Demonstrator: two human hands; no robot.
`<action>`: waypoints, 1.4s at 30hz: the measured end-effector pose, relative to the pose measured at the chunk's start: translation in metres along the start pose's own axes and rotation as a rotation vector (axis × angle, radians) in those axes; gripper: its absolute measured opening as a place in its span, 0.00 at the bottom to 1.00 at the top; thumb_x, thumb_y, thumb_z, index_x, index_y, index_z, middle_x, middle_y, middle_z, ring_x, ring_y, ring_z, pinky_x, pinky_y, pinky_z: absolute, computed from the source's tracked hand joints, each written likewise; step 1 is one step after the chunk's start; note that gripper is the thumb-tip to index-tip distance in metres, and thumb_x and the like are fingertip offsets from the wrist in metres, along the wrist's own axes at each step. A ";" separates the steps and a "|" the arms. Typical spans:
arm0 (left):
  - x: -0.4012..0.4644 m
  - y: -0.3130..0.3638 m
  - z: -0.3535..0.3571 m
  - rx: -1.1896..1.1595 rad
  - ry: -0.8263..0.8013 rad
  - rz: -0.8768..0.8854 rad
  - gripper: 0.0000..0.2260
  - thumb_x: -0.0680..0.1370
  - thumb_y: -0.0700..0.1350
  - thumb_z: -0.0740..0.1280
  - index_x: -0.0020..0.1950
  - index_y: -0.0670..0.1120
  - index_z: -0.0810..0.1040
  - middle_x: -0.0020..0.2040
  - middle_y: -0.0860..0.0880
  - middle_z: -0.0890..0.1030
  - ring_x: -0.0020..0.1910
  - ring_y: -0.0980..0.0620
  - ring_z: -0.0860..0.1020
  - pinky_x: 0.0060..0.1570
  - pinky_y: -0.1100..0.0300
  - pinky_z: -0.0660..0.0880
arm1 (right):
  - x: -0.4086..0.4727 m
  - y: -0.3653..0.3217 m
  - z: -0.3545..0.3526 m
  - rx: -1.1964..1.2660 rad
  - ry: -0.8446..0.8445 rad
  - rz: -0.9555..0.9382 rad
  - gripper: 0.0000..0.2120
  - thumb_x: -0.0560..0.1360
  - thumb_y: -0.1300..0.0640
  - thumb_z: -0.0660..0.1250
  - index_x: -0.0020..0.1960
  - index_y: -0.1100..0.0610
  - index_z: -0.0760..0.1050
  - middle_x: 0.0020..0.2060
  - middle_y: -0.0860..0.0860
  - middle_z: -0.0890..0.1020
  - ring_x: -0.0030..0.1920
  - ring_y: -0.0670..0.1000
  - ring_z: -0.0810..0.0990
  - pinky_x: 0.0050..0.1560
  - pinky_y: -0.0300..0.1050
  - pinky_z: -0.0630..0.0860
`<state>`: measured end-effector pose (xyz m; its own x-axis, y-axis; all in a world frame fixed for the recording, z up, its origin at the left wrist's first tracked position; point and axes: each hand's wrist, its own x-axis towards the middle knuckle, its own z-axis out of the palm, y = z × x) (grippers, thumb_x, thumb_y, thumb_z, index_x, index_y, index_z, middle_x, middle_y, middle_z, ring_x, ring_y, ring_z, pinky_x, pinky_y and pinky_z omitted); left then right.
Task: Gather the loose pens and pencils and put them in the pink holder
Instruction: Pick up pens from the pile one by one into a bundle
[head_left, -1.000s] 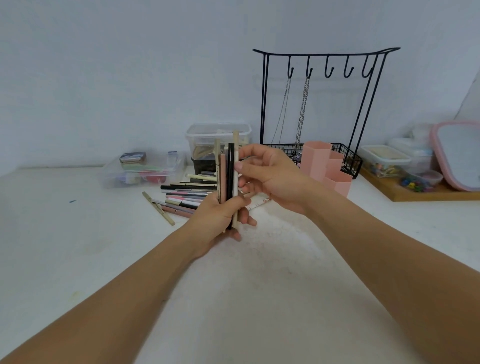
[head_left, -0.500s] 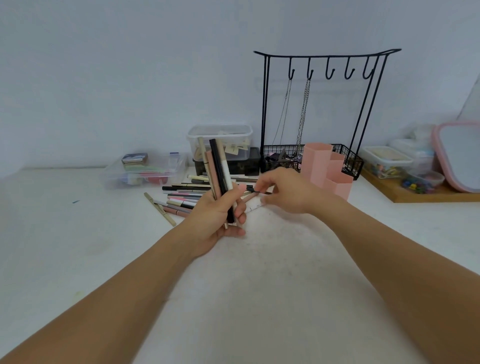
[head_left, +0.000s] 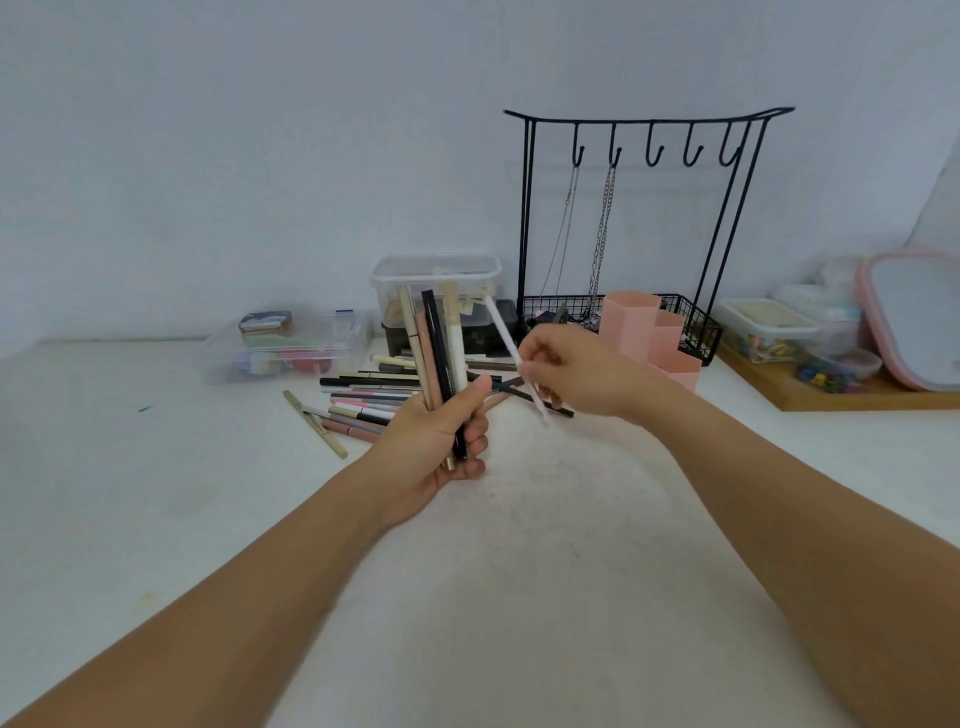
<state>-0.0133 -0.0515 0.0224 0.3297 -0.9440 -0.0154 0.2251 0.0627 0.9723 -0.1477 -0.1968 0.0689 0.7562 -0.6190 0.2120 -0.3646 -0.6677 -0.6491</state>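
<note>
since half a second ago: right hand (head_left: 582, 374) lifted off the pile, now pinching one slim white pen (head_left: 511, 353), tilted, just beside the upright bundle of mixed pens (head_left: 439, 353) clenched in left hand (head_left: 436, 447). likely joins bundle next. tiered pink plastic holder (head_left: 649, 332) just behind right hand; loose pens and pencils (head_left: 363, 395) on white surface (head_left: 519, 571) behind left hand.

Soft, even, cool light fills the scene; shadows on the white desk (head_left: 156, 519) are faint; no glare shows; the white pen (head_left: 511, 353) in the right hand (head_left: 582, 374) is smeared by motion blur; the wide lens bends the far right edge; far clutter looks slightly soft.
</note>
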 end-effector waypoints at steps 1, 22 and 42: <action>0.000 0.000 0.000 0.014 0.000 -0.001 0.15 0.75 0.55 0.74 0.34 0.49 0.77 0.30 0.48 0.71 0.28 0.52 0.70 0.25 0.60 0.70 | -0.002 -0.007 -0.003 0.175 -0.014 0.027 0.02 0.81 0.62 0.66 0.49 0.59 0.76 0.35 0.53 0.80 0.33 0.49 0.78 0.35 0.40 0.76; -0.006 0.001 0.001 0.041 -0.074 -0.042 0.18 0.69 0.64 0.72 0.40 0.49 0.84 0.33 0.46 0.81 0.32 0.50 0.82 0.26 0.61 0.75 | -0.012 -0.033 0.013 0.531 -0.176 0.018 0.04 0.75 0.66 0.71 0.49 0.65 0.82 0.32 0.56 0.82 0.32 0.48 0.79 0.35 0.37 0.74; 0.001 0.001 -0.001 0.009 0.053 0.046 0.26 0.65 0.56 0.76 0.54 0.44 0.72 0.26 0.52 0.66 0.24 0.56 0.66 0.19 0.66 0.58 | 0.007 0.032 0.014 -0.340 0.175 0.107 0.14 0.73 0.54 0.74 0.51 0.64 0.82 0.45 0.58 0.83 0.45 0.56 0.80 0.47 0.51 0.78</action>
<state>-0.0122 -0.0517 0.0233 0.3872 -0.9218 0.0174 0.2002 0.1025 0.9744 -0.1464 -0.2172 0.0392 0.6107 -0.7343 0.2965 -0.6181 -0.6760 -0.4013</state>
